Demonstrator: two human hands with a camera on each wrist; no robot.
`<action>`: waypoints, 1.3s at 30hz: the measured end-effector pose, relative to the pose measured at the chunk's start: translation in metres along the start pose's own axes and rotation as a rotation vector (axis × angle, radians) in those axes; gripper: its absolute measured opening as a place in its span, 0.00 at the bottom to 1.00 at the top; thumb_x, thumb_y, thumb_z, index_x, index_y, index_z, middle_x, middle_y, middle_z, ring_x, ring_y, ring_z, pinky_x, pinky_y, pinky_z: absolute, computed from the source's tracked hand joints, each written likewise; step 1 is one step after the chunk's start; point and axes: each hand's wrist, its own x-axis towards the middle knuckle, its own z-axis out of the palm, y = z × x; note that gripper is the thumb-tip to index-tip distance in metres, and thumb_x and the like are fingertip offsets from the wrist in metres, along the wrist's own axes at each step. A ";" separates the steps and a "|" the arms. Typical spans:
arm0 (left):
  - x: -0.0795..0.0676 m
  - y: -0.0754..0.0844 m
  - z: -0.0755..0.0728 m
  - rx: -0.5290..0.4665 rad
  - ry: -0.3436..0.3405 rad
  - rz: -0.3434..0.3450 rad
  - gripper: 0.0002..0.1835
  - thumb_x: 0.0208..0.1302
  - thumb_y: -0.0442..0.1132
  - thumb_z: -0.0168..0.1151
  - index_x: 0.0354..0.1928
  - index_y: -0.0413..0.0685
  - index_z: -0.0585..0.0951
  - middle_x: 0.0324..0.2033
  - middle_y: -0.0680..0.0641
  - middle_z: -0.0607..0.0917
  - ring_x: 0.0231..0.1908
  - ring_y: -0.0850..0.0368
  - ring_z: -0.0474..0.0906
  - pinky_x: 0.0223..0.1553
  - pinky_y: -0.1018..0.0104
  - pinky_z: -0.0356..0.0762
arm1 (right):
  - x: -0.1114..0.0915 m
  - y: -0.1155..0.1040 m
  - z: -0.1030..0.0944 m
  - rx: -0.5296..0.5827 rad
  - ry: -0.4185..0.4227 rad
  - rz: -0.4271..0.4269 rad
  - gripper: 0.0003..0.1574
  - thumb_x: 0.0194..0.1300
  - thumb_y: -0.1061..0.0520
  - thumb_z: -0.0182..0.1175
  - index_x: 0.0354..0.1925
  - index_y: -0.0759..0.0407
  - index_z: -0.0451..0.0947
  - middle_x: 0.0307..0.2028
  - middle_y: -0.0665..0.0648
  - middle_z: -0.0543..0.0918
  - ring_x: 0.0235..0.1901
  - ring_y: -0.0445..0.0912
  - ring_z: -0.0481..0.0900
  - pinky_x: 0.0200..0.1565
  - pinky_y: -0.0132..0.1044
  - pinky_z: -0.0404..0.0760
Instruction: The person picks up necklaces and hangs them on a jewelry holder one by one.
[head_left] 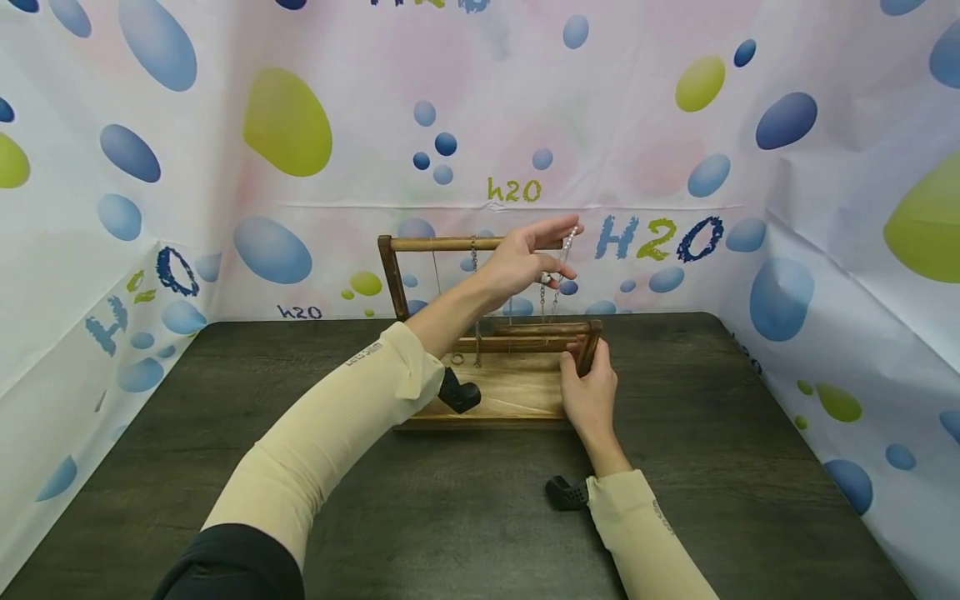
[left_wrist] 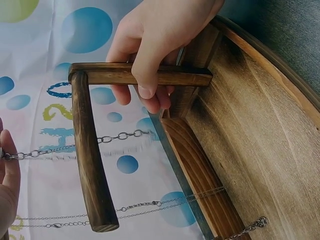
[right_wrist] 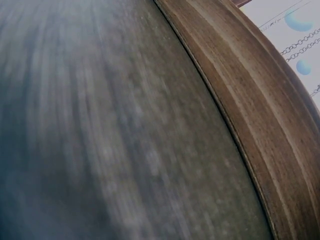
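Note:
On the table stands a wooden jewelry stand [head_left: 517, 387] with a tray base, two side posts and bars. My right hand [head_left: 591, 392] grips its right post [left_wrist: 175, 76], thumb in front and fingers behind in the left wrist view. Beside the free end of the upper bar [head_left: 442, 244], my left hand [head_left: 517, 260] pinches a silver chain with pale beads [head_left: 568, 237]. The chain hangs below the fingers, partly blurred in the left wrist view. Thin necklaces [left_wrist: 140, 205] hang near the lower bar [left_wrist: 90, 150]. Another chain [head_left: 476, 317] dangles from the upper bar.
The dark wooden table [head_left: 450, 508] extends around the stand. A ring-shaped piece [head_left: 457, 359] lies on the tray base. Behind and at the sides hangs a white sheet [head_left: 637, 75] with blue and green spots. The right wrist view shows mostly the table and the stand's wooden edge [right_wrist: 240, 100].

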 end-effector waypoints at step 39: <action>-0.037 -0.008 -0.015 -0.012 0.147 0.035 0.26 0.73 0.25 0.52 0.71 0.47 0.71 0.63 0.43 0.77 0.41 0.46 0.87 0.40 0.56 0.85 | -0.003 -0.004 -0.001 -0.009 -0.013 0.008 0.20 0.73 0.58 0.58 0.60 0.57 0.71 0.50 0.61 0.83 0.45 0.52 0.80 0.45 0.47 0.76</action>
